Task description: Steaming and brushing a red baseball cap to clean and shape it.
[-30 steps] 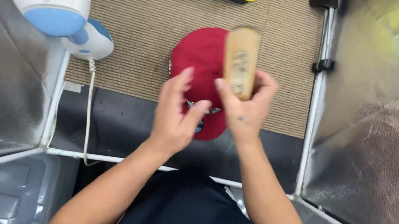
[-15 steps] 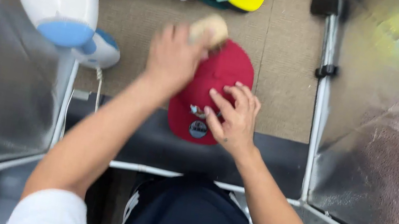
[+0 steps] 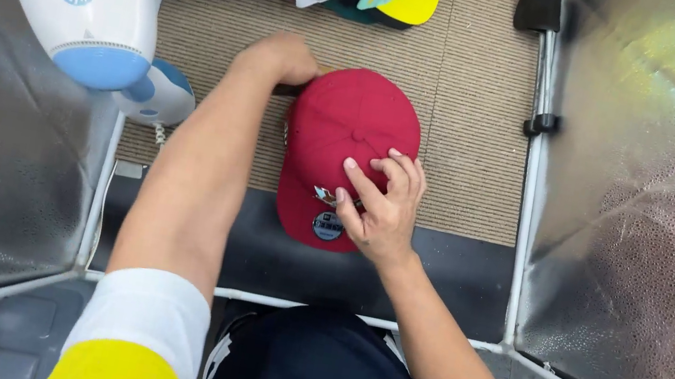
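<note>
Fingers (image 3: 385, 179) of the right hand (image 3: 382, 209) lie spread and flat on the red cap (image 3: 346, 131), pinning it, not gripping. Left hand (image 3: 285, 57) is curled shut at the cap's left edge; can't tell what it holds. Cap sits crown-up on the ribbed mat (image 3: 477, 103), brim toward the person. Looks like a mid-brushing or positioning step; next move likely needs the cap kept steady.

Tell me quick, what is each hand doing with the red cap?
Left hand: closed in a fist beside the red cap; something dark sits under it, but what it holds cannot be told.
Right hand: open, fingers spread, pressing on the cap's front.
</note>
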